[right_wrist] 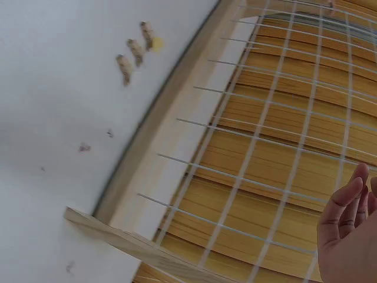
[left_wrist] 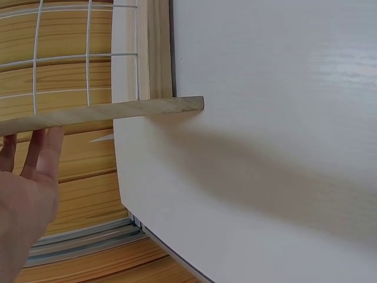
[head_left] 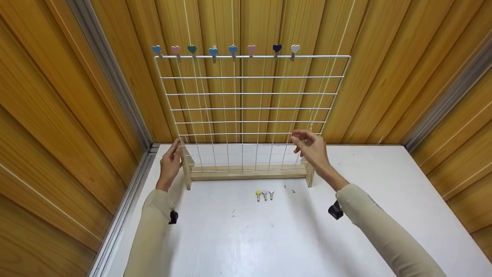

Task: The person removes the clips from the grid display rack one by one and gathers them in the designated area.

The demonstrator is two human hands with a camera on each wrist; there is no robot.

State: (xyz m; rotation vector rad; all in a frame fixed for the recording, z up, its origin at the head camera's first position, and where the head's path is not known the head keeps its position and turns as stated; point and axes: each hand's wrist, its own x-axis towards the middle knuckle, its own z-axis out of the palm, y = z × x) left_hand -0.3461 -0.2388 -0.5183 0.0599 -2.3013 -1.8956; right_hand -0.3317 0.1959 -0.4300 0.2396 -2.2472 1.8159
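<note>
A white wire grid panel [head_left: 242, 93] stands upright in a wooden base [head_left: 246, 175]. My left hand [head_left: 170, 161] is at the panel's left side, its straight fingertips against the wooden side post [left_wrist: 118, 110]. My right hand [head_left: 312, 148] hovers by the lower right of the grid, with fingers loosely bent and nothing visible between them in the right wrist view. Along the top wire sit several small heart clothespins, including a green one [head_left: 192, 49], a navy one [head_left: 277, 48] and a white one [head_left: 295, 49] at the right end of the row.
Three more clothespins lie on the white table [head_left: 230, 238] in front of the base, one with a yellow heart [head_left: 258, 193]. Small dark specks [head_left: 293, 191] lie to their right. Wood-grain panels [head_left: 384, 77] wall in the back and sides, with metal rails [head_left: 111, 65] at the corners.
</note>
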